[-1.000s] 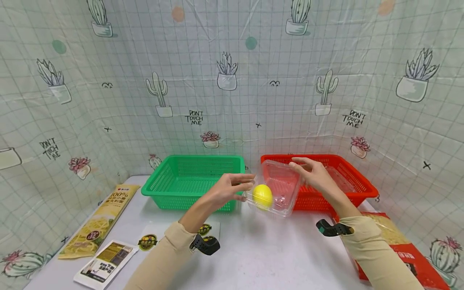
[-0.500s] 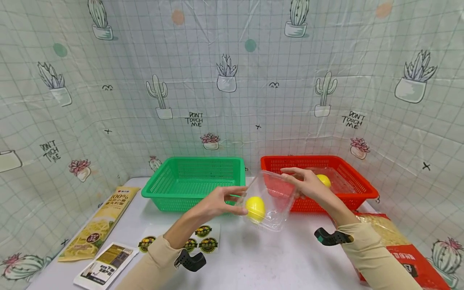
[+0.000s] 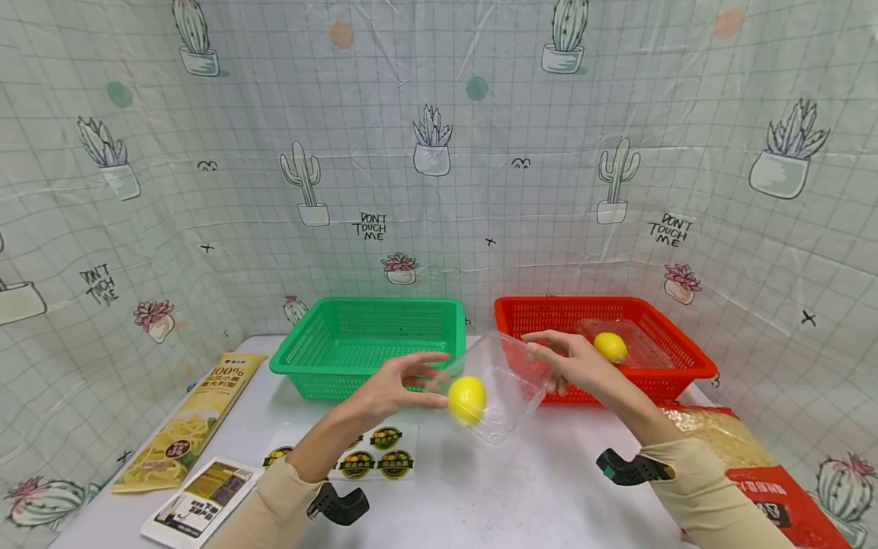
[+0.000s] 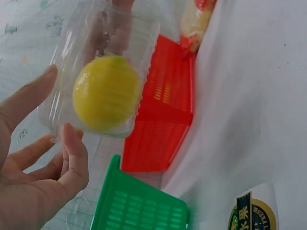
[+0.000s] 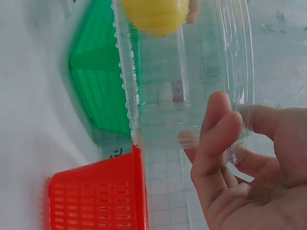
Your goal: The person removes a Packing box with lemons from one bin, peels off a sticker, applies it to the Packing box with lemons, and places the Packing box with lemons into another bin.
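Between both hands hangs a clear plastic clamshell box (image 3: 506, 404) above the table, tilted so that its left end is lower. Inside it a yellow lemon (image 3: 467, 399) lies at that left end. My left hand (image 3: 398, 387) pinches the box's left edge between thumb and fingers, as the left wrist view shows beside the lemon (image 4: 106, 93). With thumb and fingers round its rim, my right hand (image 3: 575, 361) grips the opposite end; in the right wrist view the fingers (image 5: 218, 139) overlap the clear wall.
Behind the box stand a green basket (image 3: 366, 374) and a red basket (image 3: 696, 364). Another lemon (image 3: 610, 348) sits in the red one. Round stickers (image 3: 357, 463), a noodle bag (image 3: 188, 423) and a white packet (image 3: 201, 499) lie left; a red bag (image 3: 775, 496) lies right.
Both hands have brought the box leftward and lower, away from the red basket, and its lean has grown. The lemon in the red basket has come into view from behind the right hand.
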A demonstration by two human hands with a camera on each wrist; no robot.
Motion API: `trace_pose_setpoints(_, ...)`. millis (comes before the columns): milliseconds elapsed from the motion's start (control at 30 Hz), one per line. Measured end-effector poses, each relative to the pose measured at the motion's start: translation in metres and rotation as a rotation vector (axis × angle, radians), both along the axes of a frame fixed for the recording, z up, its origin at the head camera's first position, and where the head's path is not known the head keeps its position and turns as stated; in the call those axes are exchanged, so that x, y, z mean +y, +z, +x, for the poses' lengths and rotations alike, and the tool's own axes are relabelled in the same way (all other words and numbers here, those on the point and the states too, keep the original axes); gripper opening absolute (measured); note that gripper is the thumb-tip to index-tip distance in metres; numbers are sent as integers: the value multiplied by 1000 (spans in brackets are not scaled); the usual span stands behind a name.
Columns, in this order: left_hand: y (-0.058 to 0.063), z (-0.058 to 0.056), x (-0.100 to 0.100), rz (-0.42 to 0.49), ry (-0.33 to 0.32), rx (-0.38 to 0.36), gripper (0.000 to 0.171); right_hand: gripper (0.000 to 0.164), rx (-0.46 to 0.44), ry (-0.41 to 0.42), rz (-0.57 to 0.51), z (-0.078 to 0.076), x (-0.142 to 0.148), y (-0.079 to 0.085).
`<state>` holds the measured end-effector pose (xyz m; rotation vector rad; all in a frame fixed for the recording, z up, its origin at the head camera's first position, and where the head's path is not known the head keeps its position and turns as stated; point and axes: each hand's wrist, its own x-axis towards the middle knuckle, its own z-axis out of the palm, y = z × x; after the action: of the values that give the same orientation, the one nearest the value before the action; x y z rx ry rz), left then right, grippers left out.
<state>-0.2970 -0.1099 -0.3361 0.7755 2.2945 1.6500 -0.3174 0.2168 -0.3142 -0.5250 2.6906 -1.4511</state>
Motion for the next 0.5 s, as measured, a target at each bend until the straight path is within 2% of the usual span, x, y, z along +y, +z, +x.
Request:
trace_pose_setpoints(267, -5, 4, -9, 93, 7, -104, 69, 47, -25, 52, -29, 14, -1, 0)
trace_pose_setpoints(500, -10, 5, -14, 158, 9, -148, 68, 52, -23, 78, 18, 26, 0, -2)
